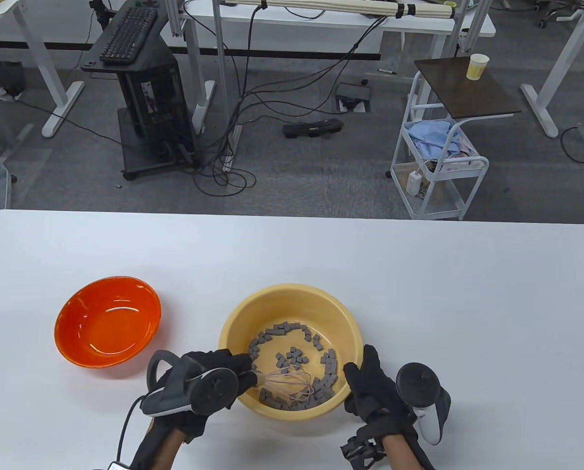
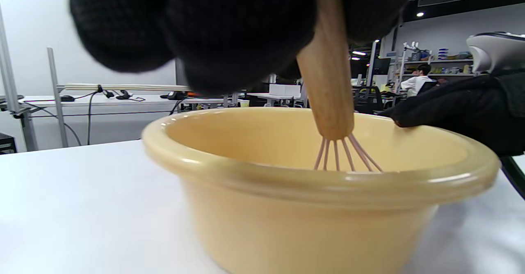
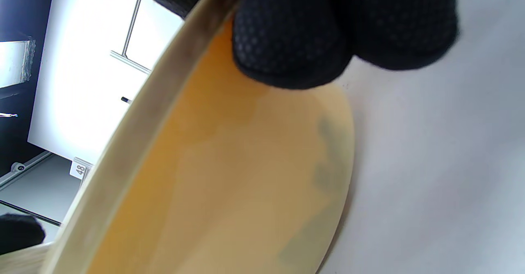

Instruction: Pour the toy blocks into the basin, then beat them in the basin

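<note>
Gripped in the left hand [image 1: 208,379] is a whisk [image 1: 287,382]: the gloved fingers curl round its wooden handle [image 2: 328,85], and the pale wire loops reach down past the near-left rim into the yellow basin [image 1: 292,293]. The right hand [image 1: 370,387] holds the basin at its near-right edge, with the thumb over the rim and the fingers [image 3: 295,40] pressed against the outer wall.

Grey toy blocks [image 1: 328,362] lie on the basin floor, mostly in a ring along the wall, with a small cluster near the middle and a thick band at the near side under the wires. The wire loops sit among the near blocks, close to the near wall; the floor between the ring and the middle cluster shows bare patches.

An orange bowl [image 1: 108,320] stands to the left of the basin, apart from it, with a strip of white table [image 1: 419,274] between them. It sits just beyond the left hand's tracker. Right of the basin and behind it the table runs wide and bare to its far edge. The basin stands near the table's front side, between the two hands.
</note>
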### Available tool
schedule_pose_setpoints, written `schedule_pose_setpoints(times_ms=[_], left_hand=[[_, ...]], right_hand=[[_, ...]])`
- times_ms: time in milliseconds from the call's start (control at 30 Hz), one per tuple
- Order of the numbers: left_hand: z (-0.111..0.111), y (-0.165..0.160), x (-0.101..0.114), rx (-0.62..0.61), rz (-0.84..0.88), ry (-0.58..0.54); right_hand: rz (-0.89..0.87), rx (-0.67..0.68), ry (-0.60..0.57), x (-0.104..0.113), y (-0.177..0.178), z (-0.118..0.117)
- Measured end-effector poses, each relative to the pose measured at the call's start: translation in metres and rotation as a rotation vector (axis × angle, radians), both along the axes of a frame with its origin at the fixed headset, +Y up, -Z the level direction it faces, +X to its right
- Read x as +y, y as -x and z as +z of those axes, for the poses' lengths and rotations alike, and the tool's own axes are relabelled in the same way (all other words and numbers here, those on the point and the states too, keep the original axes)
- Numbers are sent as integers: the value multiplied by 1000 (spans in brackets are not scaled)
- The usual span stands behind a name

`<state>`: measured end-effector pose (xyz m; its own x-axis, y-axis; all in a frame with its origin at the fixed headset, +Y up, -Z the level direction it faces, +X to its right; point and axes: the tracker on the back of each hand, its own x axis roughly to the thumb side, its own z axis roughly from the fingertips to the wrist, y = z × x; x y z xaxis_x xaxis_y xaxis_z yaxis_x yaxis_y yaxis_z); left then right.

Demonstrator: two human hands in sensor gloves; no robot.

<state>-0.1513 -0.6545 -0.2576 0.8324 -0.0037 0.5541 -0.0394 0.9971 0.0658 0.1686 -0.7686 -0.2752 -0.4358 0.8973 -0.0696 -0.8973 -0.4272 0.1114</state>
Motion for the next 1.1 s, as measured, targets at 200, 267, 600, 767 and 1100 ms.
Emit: schedule_pose_setpoints(times_ms=[200,267,600,767,1100], left_hand=[[10,-34,-17,-7,-144,-126],[15,-40,-18,9,-156,-208],[14,-53,-30,124,-235,-346],[9,-46,-32,166,-222,-354],[15,-27,-8,165,-273,-343]], right_hand=[[-6,3,2,0,0,0],[-7,3,2,0,0,0],[-12,4,0,0,1,0],[-11,-5,-4,1,0,0],[3,4,0,1,-1,0]])
